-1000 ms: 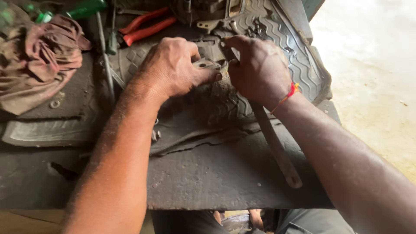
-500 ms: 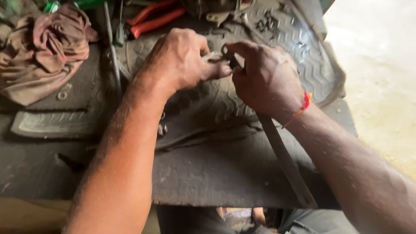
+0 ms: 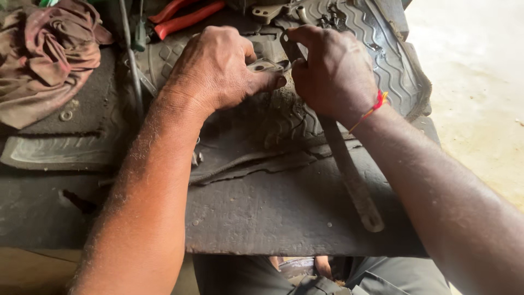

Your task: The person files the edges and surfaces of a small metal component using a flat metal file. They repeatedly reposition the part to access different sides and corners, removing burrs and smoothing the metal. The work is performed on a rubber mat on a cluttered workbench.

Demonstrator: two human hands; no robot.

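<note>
My left hand (image 3: 218, 68) presses down on a small grey metal part (image 3: 266, 66) that lies on a black ribbed rubber mat (image 3: 376, 49). My right hand (image 3: 333, 71) is closed around a long flat metal wrench (image 3: 352, 177). The wrench's head meets the small part between my two hands, and its handle runs down toward the bench's front edge. A red thread is tied on my right wrist.
A crumpled brown rag (image 3: 46, 57) lies at the far left. Red-handled pliers (image 3: 188, 13) and a thin metal rod (image 3: 131, 60) lie at the back. Loose metal pieces (image 3: 273, 11) sit at the mat's top. A washer (image 3: 66, 115) rests near the rag. Pale concrete floor (image 3: 480, 93) is on the right.
Both hands have stayed on the part and wrench. The wrench handle has swung slightly, and the view has shifted so the hands sit a little higher.
</note>
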